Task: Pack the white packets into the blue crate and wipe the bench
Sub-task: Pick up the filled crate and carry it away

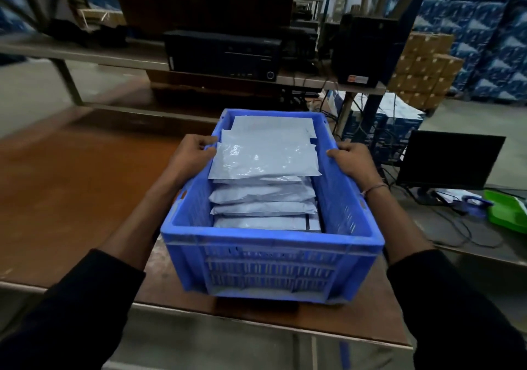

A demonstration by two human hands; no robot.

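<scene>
Left hand (194, 152) and right hand (349, 160) curl their fingers over opposite rims of the blue crate (271, 258) of white packets (265, 158), arms outstretched.

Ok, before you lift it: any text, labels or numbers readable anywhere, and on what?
No text can be read.
Black box on the shelf: an orange and white sticker low on its front, print too blurred.
Black unit beside it: only a round button shows, no legible marking.
Front packet in the crate: a dark strip at its right end, no legible print.
Blue cartons behind: a white pattern, no words legible.
</scene>
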